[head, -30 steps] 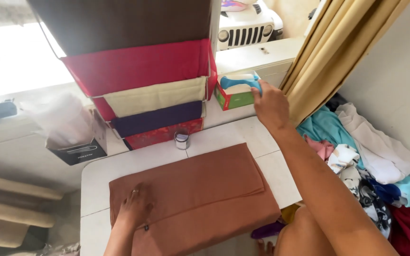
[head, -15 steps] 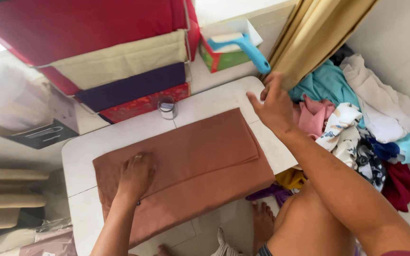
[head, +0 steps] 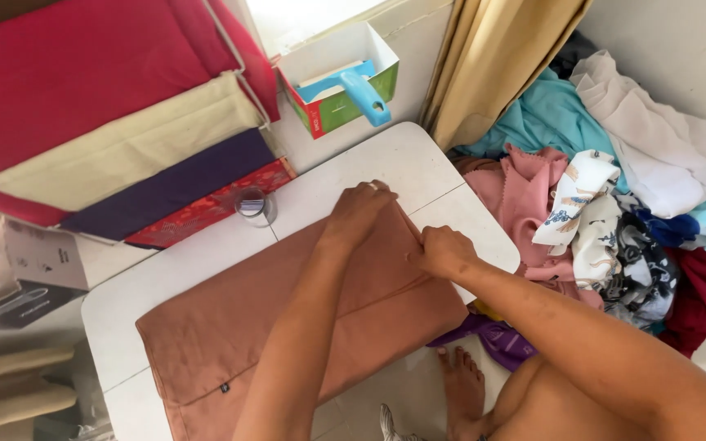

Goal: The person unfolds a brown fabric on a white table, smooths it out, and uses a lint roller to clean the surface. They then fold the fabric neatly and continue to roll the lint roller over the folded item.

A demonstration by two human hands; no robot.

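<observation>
While a folded rust-brown cloth lies spread across the white tiled surface, its far right corner is gripped by both hands. The left hand is curled over the cloth's upper edge, fingers bent down onto the fabric, and the right hand is closed in a pinch on the same edge just beside it; the 2 hands are nearly touching. A small dark tag is seen near the cloth's lower edge.

Behind the cloth, a small round tin with a shiny lid is set on the surface, close to a stack of folded fabrics in red, cream, purple and patterned red. Further back, a white and green open cardboard box is placed by the wall, with a light blue plastic handle sticking out of it. A mustard-yellow curtain hangs to the right of the box.

To the right of the surface, a loose heap of clothes in pink, teal, white, printed and dark red is piled on the floor. A bare foot is seen below the surface's edge, beside a purple garment.
</observation>
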